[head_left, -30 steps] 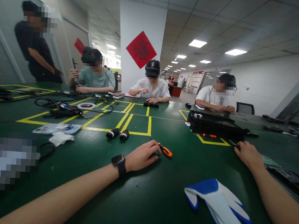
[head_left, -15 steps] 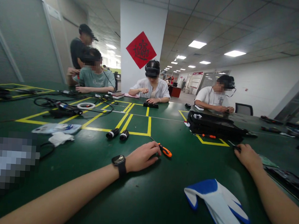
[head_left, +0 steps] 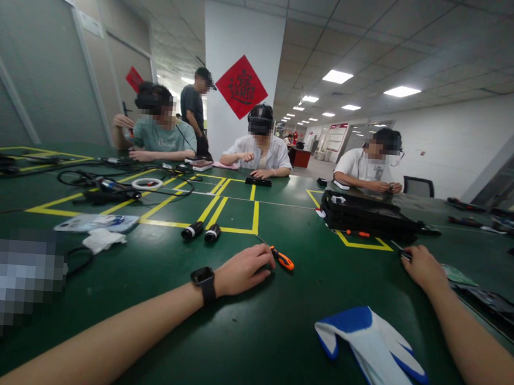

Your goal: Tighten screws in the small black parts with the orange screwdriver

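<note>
My left hand (head_left: 243,268), with a dark watch on its wrist, rests on the green table with its fingers loosely bent and apart. Its fingertips lie against or right beside a screwdriver (head_left: 284,260) with an orange and black handle, whose thin shaft points away to the left. Further right, my right hand (head_left: 427,270) is closed around the dark handle of another screwdriver (head_left: 406,255); most of that handle is hidden. Between my forearms lies a white and blue work glove (head_left: 373,347).
Two black cylindrical parts (head_left: 212,233) stand left of my left hand. A black case (head_left: 365,215) and an orange-handled tool (head_left: 360,234) lie ahead. Cables (head_left: 95,176), a crumpled tissue (head_left: 104,240) and yellow tape (head_left: 256,216) mark the left side. Three people sit opposite.
A standing person in dark clothes has moved to the right behind the seated person at the far left. My hands and both screwdrivers stay in place; the view shifts slightly.
</note>
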Tool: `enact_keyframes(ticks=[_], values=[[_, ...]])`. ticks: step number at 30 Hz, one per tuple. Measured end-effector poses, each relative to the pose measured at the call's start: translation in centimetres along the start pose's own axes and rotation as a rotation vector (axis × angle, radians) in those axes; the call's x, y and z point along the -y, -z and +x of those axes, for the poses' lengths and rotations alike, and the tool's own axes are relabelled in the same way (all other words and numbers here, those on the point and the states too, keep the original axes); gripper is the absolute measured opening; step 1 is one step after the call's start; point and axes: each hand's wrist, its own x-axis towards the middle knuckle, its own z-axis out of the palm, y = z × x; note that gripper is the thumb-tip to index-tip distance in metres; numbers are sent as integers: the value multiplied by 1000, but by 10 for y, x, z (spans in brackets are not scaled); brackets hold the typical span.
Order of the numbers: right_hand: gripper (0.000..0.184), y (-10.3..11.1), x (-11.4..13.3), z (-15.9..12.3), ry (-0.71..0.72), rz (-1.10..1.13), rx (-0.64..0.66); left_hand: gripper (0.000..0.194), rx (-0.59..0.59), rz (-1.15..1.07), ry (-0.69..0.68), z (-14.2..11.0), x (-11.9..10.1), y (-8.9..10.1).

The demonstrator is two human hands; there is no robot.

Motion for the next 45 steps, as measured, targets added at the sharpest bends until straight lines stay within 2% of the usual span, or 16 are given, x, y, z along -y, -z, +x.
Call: enact_keyframes(ticks=[10,18,27,30,33,37,40,42,45], values=[[45,-28,-22,8,-95,192,-25,19,3,-2,-12,1,-2,1],[53,-23,-18,6,-94,213,-1,19,14,8,-16,1,0,0],[41,-19,-23,2,-126,190,-50,18,8,31,-20,0,1,-1],[41,-22,-27,3,-157,204,-61,17,11,82,-29,0,1,-1],[43,-23,-27,4,-158,239,-83,17,-18,225,-9,1,3,2],[49,-13,-18,0,-143,246,-167,19,-162,557,124,-3,22,18],[48,6,-6,-9,-153,196,-281,24,-274,754,316,-11,47,33],[44,22,5,-16,-185,183,-406,29,-322,839,469,-17,64,40],[30,50,32,-22,-191,202,-642,37,-311,885,590,-22,82,43]])
